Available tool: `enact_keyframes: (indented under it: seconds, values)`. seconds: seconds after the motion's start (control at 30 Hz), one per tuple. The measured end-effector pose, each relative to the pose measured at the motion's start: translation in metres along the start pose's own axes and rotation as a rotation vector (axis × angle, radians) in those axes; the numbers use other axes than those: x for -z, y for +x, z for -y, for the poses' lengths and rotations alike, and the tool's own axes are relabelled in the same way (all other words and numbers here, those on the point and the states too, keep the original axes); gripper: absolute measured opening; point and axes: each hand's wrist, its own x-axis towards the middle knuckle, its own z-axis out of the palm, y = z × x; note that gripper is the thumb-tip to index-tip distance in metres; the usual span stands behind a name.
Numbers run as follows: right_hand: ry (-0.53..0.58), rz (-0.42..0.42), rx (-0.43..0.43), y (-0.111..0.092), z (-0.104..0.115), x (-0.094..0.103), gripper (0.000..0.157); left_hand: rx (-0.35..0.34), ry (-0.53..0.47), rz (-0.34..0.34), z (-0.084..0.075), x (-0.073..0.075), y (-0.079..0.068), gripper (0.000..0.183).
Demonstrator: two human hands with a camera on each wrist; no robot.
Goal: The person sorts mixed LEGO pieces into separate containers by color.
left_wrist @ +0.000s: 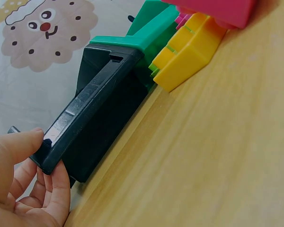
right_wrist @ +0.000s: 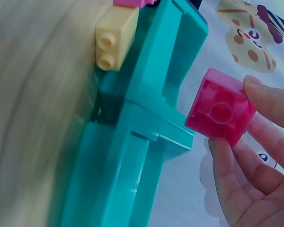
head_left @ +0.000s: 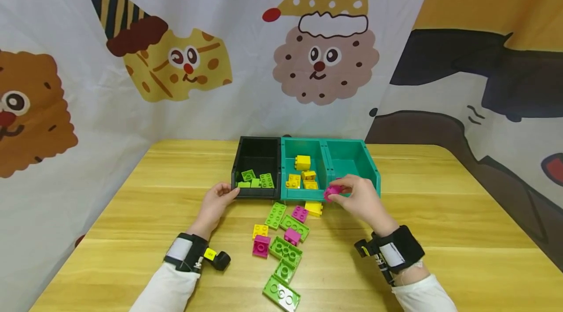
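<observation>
My left hand [head_left: 216, 201] grips the front left corner of the black bin [head_left: 235, 165], thumb on top of the rim and fingers beneath it in the left wrist view. My right hand [head_left: 361, 198] pinches a magenta building brick [right_wrist: 221, 108] between thumb and fingers, its hollow underside facing the right wrist camera. In the head view that brick overlaps the front rim of the teal double bin [head_left: 303, 195], near the divider. Several green bricks [head_left: 266, 180] lie in the black bin. Yellow bricks [head_left: 302, 162] lie in the teal bin's left compartment.
Loose bricks lie on the wooden table [head_left: 440, 234] before the bins: green [head_left: 281, 293], magenta [head_left: 261, 246] and yellow [head_left: 260, 231]. Another yellow brick [head_left: 313, 208] sits close to the teal bin's front. A cartoon-printed cloth [head_left: 246, 106] hangs behind the table.
</observation>
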Motion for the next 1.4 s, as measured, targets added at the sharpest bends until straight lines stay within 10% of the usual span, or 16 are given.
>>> enact_keyframes:
  seconds: [0.63,1.4]
  values:
    - [-0.110,0.051,-0.072,0.039,-0.030,0.044,0.028,-0.012,-0.015,0.002,0.000,0.002,-0.001,0.017]
    - [-0.328,0.267,-0.097,0.047,-0.062,0.004,0.025,0.001,-0.025,-0.002,-0.003,0.001,-0.004,0.020]
